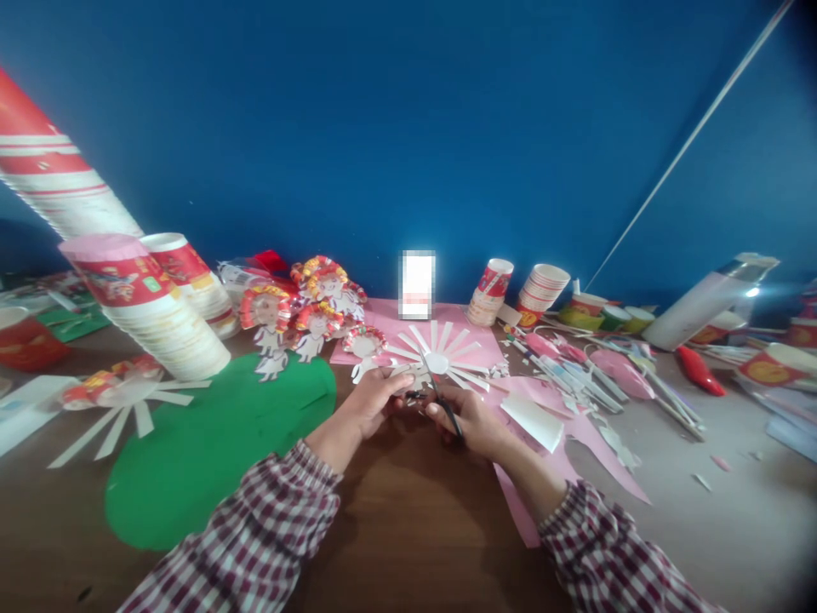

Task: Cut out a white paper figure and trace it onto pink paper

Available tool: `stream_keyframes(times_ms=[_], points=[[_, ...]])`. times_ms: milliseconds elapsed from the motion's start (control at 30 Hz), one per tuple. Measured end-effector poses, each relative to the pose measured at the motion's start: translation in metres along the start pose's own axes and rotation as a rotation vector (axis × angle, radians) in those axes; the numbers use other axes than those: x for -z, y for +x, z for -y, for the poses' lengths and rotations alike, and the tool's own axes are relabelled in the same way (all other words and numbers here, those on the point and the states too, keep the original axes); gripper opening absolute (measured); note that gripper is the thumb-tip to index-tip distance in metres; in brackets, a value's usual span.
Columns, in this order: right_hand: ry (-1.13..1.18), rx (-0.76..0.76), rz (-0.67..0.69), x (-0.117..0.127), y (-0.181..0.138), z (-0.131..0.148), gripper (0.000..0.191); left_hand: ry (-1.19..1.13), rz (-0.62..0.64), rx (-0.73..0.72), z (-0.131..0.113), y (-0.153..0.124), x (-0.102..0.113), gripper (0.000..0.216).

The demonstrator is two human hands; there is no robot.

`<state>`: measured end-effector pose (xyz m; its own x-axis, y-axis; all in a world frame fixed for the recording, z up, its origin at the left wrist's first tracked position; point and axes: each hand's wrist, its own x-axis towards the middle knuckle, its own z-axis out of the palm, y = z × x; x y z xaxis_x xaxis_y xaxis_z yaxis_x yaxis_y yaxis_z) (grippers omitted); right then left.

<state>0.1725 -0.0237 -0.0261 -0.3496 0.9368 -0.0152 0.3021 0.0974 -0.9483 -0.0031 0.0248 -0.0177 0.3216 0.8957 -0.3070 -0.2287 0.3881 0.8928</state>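
In the middle of the head view, my left hand (365, 403) pinches a small white paper cutout (419, 375), its fingers partly hiding the piece. My right hand (477, 419) is closed around black-handled scissors (454, 419), whose blades point up and left beside the cutout; whether they touch it I cannot tell. Just beyond both hands lies a paper cup cut into flat strips (437, 363), fanned out like a sun on pink paper (383, 317). A paper figure with a curled red-and-white mane (365, 342) lies just past my left hand.
A large green paper shape (217, 460) spreads to the left, beside a half-curled strip cup (131, 393). Several maned paper figures (312, 332) stand behind it. Tall cup stacks (153, 306) lean at far left. Markers (587, 379), pink scraps (562, 409) and a red object (700, 371) lie right.
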Motion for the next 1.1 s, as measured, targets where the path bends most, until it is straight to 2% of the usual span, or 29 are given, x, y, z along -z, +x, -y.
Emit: stream_keyframes(times_ms=[1100], points=[[-0.015,0.016,-0.003,0.0008,0.0003,0.0009,0.032,0.026,0.012,-0.018,0.0042,0.0007,-0.0011,0.019]])
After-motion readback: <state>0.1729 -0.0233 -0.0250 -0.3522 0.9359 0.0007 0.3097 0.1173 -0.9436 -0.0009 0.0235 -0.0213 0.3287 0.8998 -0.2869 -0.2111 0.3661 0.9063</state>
